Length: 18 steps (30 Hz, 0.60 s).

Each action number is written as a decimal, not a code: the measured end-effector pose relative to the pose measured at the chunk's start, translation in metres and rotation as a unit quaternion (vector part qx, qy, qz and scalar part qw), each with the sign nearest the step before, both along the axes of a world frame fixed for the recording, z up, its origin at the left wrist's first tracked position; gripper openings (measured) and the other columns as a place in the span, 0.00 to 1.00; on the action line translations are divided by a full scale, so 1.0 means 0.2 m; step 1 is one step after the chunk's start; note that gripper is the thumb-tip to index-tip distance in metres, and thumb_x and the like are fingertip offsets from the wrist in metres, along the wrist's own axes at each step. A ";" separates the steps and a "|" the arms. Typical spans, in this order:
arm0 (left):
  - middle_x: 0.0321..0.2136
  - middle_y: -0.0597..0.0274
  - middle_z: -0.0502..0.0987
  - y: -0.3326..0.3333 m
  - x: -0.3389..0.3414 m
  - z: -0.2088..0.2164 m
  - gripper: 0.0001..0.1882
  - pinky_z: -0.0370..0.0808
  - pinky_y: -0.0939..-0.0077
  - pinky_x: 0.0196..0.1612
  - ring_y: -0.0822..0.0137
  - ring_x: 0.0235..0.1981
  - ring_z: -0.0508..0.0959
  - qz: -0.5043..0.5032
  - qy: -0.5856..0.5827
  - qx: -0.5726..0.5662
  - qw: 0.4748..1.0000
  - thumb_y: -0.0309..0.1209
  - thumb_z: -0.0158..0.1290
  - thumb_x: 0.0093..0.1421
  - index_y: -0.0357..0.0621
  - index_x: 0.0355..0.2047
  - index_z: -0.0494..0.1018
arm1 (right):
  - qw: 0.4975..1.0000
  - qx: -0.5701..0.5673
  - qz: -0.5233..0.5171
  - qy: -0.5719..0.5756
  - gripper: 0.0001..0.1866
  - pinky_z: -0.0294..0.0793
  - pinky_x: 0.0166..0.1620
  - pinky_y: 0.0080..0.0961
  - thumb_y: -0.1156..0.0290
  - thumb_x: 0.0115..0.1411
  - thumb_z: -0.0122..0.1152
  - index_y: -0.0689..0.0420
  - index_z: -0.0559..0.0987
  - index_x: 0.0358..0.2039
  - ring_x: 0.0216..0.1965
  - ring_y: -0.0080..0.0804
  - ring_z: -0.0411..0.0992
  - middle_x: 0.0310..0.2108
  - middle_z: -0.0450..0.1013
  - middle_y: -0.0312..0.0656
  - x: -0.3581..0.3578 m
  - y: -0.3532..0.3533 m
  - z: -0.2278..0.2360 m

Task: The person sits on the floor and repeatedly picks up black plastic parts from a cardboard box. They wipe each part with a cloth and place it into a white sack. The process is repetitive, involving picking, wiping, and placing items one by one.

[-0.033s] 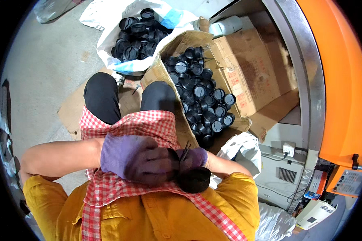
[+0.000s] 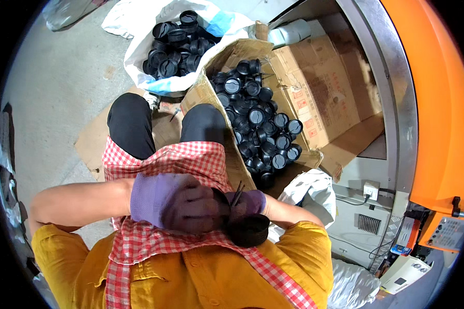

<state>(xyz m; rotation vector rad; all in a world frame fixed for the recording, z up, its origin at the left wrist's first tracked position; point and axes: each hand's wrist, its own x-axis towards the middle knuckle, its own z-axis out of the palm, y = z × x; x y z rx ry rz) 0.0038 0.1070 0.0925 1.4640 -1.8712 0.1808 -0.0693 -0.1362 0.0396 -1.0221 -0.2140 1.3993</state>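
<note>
My left hand (image 2: 178,203), in a purple knit glove, is closed around a black round plastic cap (image 2: 221,202) in front of my chest. Facing it, my right hand (image 2: 252,202), gloved alike, has its fingers curled against the black parts, partly hidden behind them. A second black round cap (image 2: 248,230) hangs just below the right hand, its wide ribbed side showing. Thin dark prongs (image 2: 237,193) stick up between the two hands; they look joined to the black parts, though the join is hidden. Fingertips on both hands are mostly covered.
An open cardboard box (image 2: 314,92) by my right knee holds many black caps (image 2: 256,116). Beyond my knees stands a white sack (image 2: 136,56) with more caps (image 2: 178,36). An orange and grey machine (image 2: 423,92) borders the right side. White plastic bags (image 2: 309,190) lie beside my right arm.
</note>
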 end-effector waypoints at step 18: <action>0.38 0.60 0.71 -0.02 -0.16 -0.15 0.17 0.74 0.70 0.31 0.61 0.37 0.74 0.096 0.200 0.030 0.975 0.33 0.49 0.51 0.45 0.42 0.69 | 0.985 -0.075 0.032 -0.154 0.08 0.72 0.38 0.20 0.72 0.53 0.60 0.58 0.79 0.34 0.33 0.17 0.72 0.31 0.77 0.36 -0.01 -0.06 0.06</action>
